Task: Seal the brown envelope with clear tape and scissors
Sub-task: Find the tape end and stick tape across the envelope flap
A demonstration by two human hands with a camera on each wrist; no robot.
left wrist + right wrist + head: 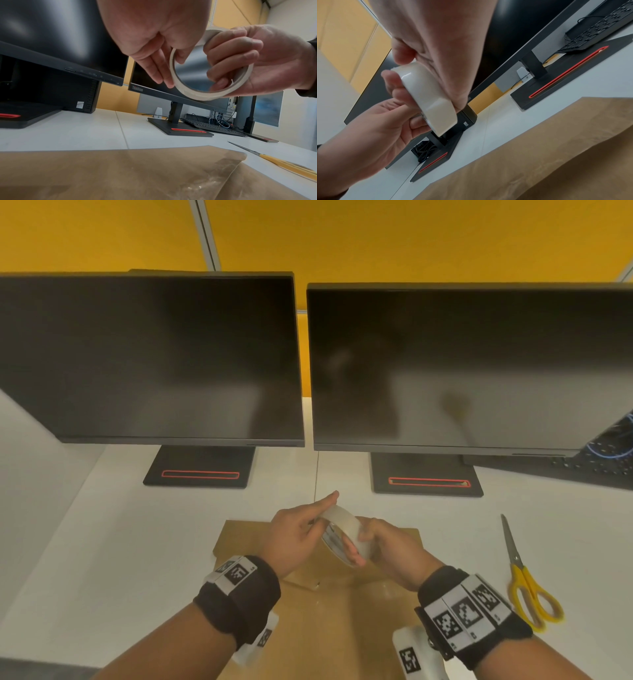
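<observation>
Gripping a glossy round tape roll (343, 534), both hands' fingers (221, 70) curled, above the matte brown envelope (329, 604).

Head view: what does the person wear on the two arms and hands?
Both hands are bare, without gloves. The left wrist carries a wide black band with white tags printed with black square codes. The right wrist has the same kind of black band with a row of such tags, and a white tagged piece hangs below it.

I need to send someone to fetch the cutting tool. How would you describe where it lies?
Start at the right monitor's stand on the white desk. Nearer the person and further right, beside the brown envelope, lie the scissors, closed. Their yellow handles set them apart.
</observation>
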